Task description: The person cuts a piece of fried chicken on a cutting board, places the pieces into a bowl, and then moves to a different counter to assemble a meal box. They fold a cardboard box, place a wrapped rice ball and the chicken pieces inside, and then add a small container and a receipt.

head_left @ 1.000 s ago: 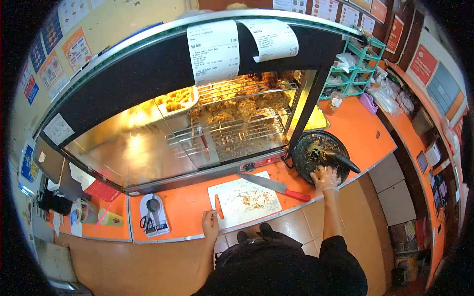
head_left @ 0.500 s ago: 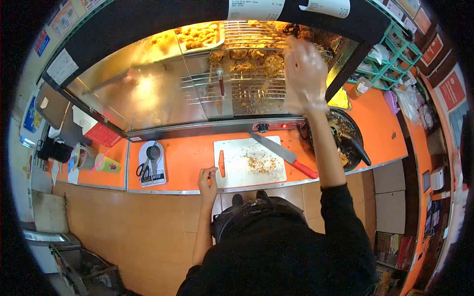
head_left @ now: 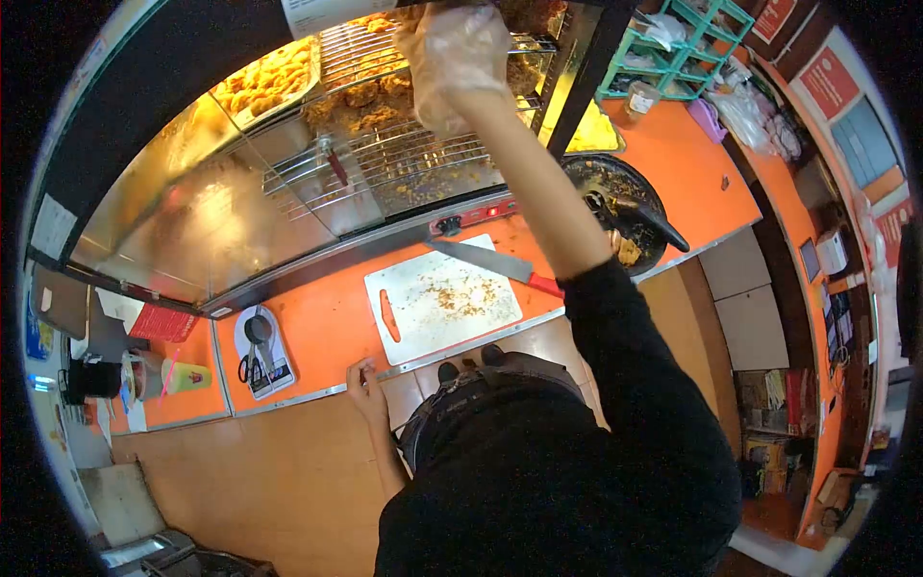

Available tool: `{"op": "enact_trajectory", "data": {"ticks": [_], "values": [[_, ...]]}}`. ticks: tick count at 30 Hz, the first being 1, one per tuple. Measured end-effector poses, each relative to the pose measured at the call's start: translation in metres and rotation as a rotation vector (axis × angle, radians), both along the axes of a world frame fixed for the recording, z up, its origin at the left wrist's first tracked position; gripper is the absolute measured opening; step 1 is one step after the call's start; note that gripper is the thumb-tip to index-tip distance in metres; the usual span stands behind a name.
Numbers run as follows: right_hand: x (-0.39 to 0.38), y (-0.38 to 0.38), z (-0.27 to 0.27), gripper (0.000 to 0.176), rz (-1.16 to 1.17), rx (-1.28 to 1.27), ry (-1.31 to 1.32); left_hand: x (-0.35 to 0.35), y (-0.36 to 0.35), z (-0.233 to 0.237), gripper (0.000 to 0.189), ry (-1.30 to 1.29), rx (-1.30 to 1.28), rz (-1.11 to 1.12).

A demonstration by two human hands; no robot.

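My right hand (head_left: 457, 58), in a clear plastic glove, reaches into the lit display case at its upper rack; its fingers are hard to make out against the food. Pieces of fried food (head_left: 370, 104) lie on the wire rack (head_left: 423, 159) beside and below it. My left hand (head_left: 365, 385) hangs at the counter's front edge, fingers bent, near the white cutting board (head_left: 399, 332). Crumbs (head_left: 461, 296) are scattered on the board. A knife (head_left: 490, 260) with a red handle lies across the board's back edge.
A black pan (head_left: 649, 197) with food bits and a black-handled tool stands right of the knife. At left, a white scale (head_left: 274, 370) holds scissors and a black scoop. Farther left is a cup (head_left: 187, 376). Green baskets (head_left: 654, 58) stand at the back right.
The view has turned and shifted right. My right hand has moved farther into the case, toward the upper rack. My left hand remains by the counter edge.
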State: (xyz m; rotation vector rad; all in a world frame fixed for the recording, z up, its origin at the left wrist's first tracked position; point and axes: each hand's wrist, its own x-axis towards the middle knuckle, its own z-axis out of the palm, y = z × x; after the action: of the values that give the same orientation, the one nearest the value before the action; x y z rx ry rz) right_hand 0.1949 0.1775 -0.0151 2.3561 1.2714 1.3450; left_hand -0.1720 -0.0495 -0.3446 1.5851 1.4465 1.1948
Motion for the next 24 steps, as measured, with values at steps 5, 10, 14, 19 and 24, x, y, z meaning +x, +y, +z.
{"op": "enact_trajectory", "data": {"ticks": [5, 10, 14, 19, 24], "values": [[-0.033, -0.161, -0.058, 0.056, 0.991, 0.492, 1.048, -0.002, 0.015, 0.001, 0.015, 0.067, -0.009, -0.045], [-0.022, -0.206, -0.207, 0.059, 0.873, -0.213, 1.271, 0.008, 0.043, 0.008, 0.015, 0.166, 0.013, -0.124], [-0.024, -0.209, -0.305, 0.058, 0.987, -0.281, 1.176, 0.031, 0.057, 0.020, 0.016, 0.156, -0.017, -0.212], [-0.004, -0.229, -0.287, 0.056, 0.787, -0.186, 1.041, 0.046, 0.060, 0.013, 0.018, 0.142, 0.006, -0.272], [0.041, -0.277, -0.307, 0.044, -0.034, -0.172, 0.916, 0.048, 0.059, 0.011, 0.021, 0.171, 0.026, -0.259]]}}
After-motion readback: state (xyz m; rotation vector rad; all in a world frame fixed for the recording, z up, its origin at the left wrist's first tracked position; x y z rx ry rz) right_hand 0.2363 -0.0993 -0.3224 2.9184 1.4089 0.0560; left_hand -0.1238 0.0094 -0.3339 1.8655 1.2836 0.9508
